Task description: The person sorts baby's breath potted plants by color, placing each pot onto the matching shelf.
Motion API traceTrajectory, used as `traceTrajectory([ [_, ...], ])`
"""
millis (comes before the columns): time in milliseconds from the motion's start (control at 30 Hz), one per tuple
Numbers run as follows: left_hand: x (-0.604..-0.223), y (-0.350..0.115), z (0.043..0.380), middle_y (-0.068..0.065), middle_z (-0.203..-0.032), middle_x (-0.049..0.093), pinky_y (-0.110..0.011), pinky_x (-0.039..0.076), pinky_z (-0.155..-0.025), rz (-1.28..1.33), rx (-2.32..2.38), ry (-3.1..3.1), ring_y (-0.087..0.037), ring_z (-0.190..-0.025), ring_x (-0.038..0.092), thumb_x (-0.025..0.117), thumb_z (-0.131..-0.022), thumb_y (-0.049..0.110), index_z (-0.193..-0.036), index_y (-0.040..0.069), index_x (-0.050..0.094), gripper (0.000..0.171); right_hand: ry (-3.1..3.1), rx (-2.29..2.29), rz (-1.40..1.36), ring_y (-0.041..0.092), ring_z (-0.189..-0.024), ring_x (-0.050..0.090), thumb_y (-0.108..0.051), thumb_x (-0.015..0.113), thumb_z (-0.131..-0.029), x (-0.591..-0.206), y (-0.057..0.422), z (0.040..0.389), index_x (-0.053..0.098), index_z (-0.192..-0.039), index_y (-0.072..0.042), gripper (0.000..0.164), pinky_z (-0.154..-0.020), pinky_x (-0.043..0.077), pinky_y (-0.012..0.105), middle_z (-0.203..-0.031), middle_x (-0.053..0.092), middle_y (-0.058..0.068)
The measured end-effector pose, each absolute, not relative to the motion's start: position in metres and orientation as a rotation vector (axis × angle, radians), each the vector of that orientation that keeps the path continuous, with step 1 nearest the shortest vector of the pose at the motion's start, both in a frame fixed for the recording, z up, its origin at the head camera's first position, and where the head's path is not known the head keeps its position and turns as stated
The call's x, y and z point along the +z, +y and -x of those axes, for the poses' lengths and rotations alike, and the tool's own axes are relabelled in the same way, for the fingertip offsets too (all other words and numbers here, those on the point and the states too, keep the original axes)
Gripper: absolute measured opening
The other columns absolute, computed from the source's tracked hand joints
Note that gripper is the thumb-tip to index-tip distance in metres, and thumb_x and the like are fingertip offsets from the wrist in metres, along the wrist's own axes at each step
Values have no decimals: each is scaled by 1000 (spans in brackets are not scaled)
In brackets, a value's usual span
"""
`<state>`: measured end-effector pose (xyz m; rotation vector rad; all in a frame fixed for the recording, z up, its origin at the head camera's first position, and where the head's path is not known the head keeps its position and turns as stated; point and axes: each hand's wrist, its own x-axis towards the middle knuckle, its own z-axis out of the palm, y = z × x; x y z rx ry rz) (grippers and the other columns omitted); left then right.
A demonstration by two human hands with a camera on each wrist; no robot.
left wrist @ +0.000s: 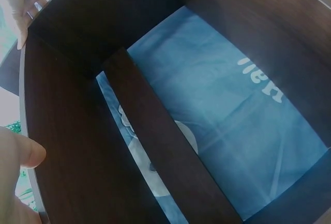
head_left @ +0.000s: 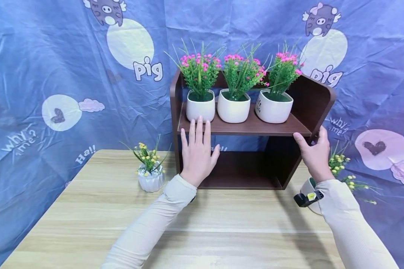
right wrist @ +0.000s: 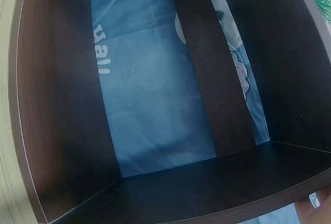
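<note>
The pale wood-grain table (head_left: 235, 224) carries a dark shelf (head_left: 249, 129) beyond the left hand (head_left: 199, 155), a fluted pot (head_left: 151, 181) left of that hand, and a half-hidden pot (head_left: 306, 186) behind the right hand (head_left: 315, 157)'s wrist. On the shelf's upper board, one pink-flowered pot (head_left: 201, 108) stands just past the left hand; two white pots (head_left: 233, 112) stand between the hands.

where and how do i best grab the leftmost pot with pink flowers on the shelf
Probably cup the leftmost pot round its white body, coming from the front: the shelf is open there, while its left panel and the middle pot stand either side and pink flowers spread above.
</note>
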<state>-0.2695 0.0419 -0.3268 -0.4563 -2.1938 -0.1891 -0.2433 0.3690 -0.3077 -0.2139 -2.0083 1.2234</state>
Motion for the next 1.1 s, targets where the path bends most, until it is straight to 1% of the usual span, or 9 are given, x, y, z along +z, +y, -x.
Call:
traceTrajectory([
  [233,-325,41,268,-15,-159,18,-60,12,-115,469,-202,-2207,-34,-146,13,54,-91,49,-152,8,25,79,-2004,1218,213,10,-115,49,-27,69,-88,-309,369,243,40,-143,-17,63,-97,38,19,-128,49,0],
  [467,-319,40,264,-14,-158,21,-60,12,-114,492,-281,-2246,-36,-146,11,56,-90,50,-152,10,27,79,-2003,1176,217,7,-111,50,-28,70,-88,-309,370,244,42,-141,-17,61,-90,37,17,-121,51,-2],
  [667,-318,37,258,-13,-158,21,-62,12,-114,530,-348,-2254,-36,-146,8,57,-89,50,-152,11,27,79,-2029,1187,221,9,-115,49,-31,68,-89,-310,369,242,40,-143,-19,62,-93,38,18,-126,51,2],
  [800,-318,33,254,-12,-157,23,-63,14,-113,580,-415,-2190,-35,-146,10,60,-87,49,-151,12,30,81,-2037,1199,227,9,-116,49,-31,68,-89,-311,370,240,40,-143,-19,62,-94,38,18,-127,50,2],
  [900,-317,28,251,-11,-156,27,-63,16,-112,612,-454,-2128,-35,-145,15,63,-85,48,-150,12,33,80,-2031,1195,224,9,-115,49,-31,68,-89,-310,370,239,41,-142,-19,61,-93,39,18,-125,50,1],
  [1033,-315,15,246,-10,-155,30,-62,16,-113,632,-516,-2088,-35,-145,18,64,-84,46,-148,11,37,78,-2033,1183,217,10,-115,49,-32,67,-89,-308,369,239,41,-142,-19,61,-92,39,18,-125,50,1],
  [1100,-315,7,243,-10,-155,30,-61,14,-113,631,-536,-2092,-34,-145,17,64,-84,46,-149,11,35,79,-2034,1183,219,10,-116,49,-33,67,-89,-307,368,240,40,-142,-20,61,-92,39,18,-126,50,1],
])
